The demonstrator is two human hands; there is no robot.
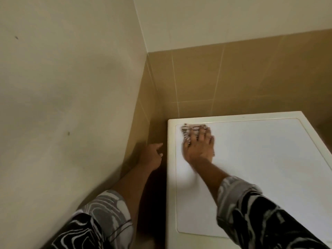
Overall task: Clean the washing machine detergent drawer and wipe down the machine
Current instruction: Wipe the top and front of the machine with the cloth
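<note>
The washing machine (260, 168) fills the frame from 3 to 5 o'clock, and only its white top panel shows. The detergent drawer and the front are out of view. On that top, in the far corner at about 10 o'clock of the panel, lies a striped cloth (186, 131). It sits just inside the raised rim, probably because dust gathers along that edge.

The right hand (197, 150) lies flat on the cloth with its fingers spread and straight. It presses the cloth down rather than gripping it, which puts a wide patch of fabric against the surface. The hand is blurred, which suggests a wiping stroke. The step looks like the wipe-down of the top.

At 9 o'clock of the right hand, the left hand (151, 157) hangs in the dark gap between the machine's side and the tiled wall (233, 78). Its fingers are loosely curled and hold nothing visible, perhaps steadying the body for the reach. Whether it touches the machine's side is unclear. The two hands are apart. A plain plastered wall (62, 87) fills the frame from 7 to 11 o'clock.
</note>
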